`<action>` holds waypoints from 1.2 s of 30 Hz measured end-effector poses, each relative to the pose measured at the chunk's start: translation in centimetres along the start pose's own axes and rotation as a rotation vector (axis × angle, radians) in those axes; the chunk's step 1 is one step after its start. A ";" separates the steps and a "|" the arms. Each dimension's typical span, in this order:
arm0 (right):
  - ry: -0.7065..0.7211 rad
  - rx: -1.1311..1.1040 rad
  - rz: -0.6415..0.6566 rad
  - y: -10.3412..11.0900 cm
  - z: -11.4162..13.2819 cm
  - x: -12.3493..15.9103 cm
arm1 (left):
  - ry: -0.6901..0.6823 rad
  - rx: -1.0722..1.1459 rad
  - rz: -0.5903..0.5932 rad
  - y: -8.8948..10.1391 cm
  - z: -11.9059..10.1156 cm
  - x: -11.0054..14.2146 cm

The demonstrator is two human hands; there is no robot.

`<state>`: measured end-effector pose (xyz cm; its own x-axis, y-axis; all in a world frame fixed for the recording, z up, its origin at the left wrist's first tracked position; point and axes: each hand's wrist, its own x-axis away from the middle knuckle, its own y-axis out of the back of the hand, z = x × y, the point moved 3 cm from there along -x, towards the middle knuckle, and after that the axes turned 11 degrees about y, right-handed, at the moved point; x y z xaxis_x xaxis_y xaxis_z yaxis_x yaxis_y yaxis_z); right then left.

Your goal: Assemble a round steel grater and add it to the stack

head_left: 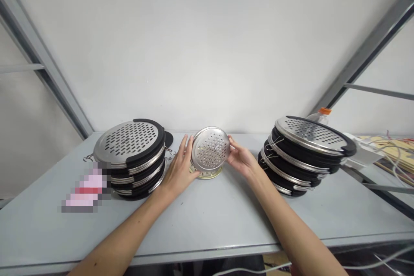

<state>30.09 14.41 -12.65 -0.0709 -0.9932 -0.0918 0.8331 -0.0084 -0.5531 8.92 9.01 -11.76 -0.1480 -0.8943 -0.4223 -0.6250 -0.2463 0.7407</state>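
Observation:
A small round perforated metal disc (211, 148), silver with a raised rim, is tilted up toward me in the middle of the table. My left hand (181, 166) grips its left edge, thumb at the lower rim and fingers along the side. My right hand (241, 157) pinches the right edge. Below and partly behind it shows another perforated disc with a yellowish rim (210, 177); most of that one is hidden. To the left of my hands stands a stack of larger perforated metal plates with black edging (129, 142), and a similar stack (312, 136) stands to the right.
The grey table (207, 220) meets a pale wall (207, 51). Wire clips stick out from both stacks. A blurred pink item (89, 187) lies at left. Behind the right stack is a bottle with an orange cap (324, 111); cables (396, 159) and metal frame posts stand beyond.

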 end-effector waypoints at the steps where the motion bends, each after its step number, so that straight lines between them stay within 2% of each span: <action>1: -0.013 0.002 -0.020 0.1 -0.1 0.0 | -0.007 -0.003 0.013 0.0 -0.1 0.1; 4: -0.014 0.063 -0.039 0.4 -0.3 -0.2 | -0.020 -0.008 0.037 0.0 -0.3 0.1; 9: 0.011 0.180 0.038 0.5 -0.2 -0.2 | -0.029 0.008 0.064 -0.1 -0.4 0.2; 13: 0.037 0.303 0.088 0.1 -0.1 0.1 | 0.034 0.023 0.173 -0.5 -0.2 0.4; 20: 0.218 0.741 0.101 -0.2 -0.5 0.3 | 0.158 0.081 0.247 -1.1 0.3 0.7; 26: 0.335 1.092 0.212 -0.2 -1.4 0.4 | 0.189 0.110 0.235 -1.3 1.1 0.4; 31: 0.418 1.126 0.349 -0.3 -1.9 0.4 | 0.200 0.135 0.250 -1.3 1.7 0.2; 36: 0.399 1.129 0.372 -0.1 -2.2 0.4 | 0.193 0.115 0.255 -1.7 2.1 0.1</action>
<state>28.76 14.27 -14.39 0.2724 -0.8542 -0.4428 0.8286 -0.0256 0.5593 8.42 10.12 -14.16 -0.1697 -0.9786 -0.1163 -0.6703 0.0281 0.7416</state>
